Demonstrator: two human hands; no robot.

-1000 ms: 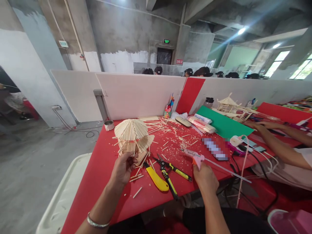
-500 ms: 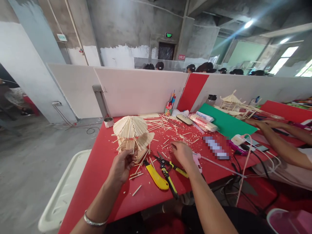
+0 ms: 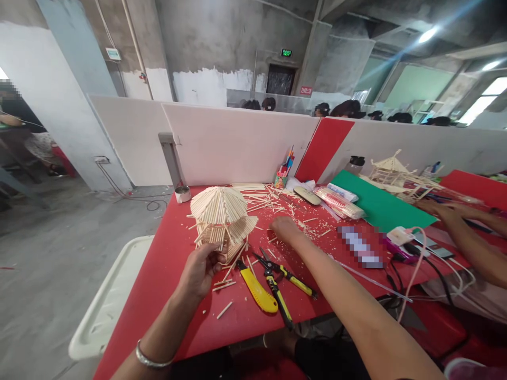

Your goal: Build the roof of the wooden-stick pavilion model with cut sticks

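A model pavilion of thin wooden sticks point(image 3: 219, 207), with a cone-like roof, stands on the red table. My left hand point(image 3: 203, 268) grips its lower front edge with curled fingers, thumb toward the sticks. To the right, my right hand point(image 3: 285, 230) is low over the table among stick scraps. Its fingers are folded and mostly hidden behind the hand, so anything they hold does not show. Between my hands lie a yellow utility knife point(image 3: 258, 289) and cutting pliers point(image 3: 280, 293) with black and yellow handles, their jaws apart.
Loose sticks point(image 3: 257, 198) and chips litter the table behind. A pen cup point(image 3: 281, 177), a tin point(image 3: 182, 194), packed sticks point(image 3: 340, 203) and a green board point(image 3: 382, 200) stand or lie around. Chargers and cables point(image 3: 404, 245) are at right, near a co-worker's arms point(image 3: 467, 237).
My right hand has moved left and slightly forward, closer to the pavilion, and its forearm now covers the pink glue gun. The left hand stays on the model. The view has shifted slightly.
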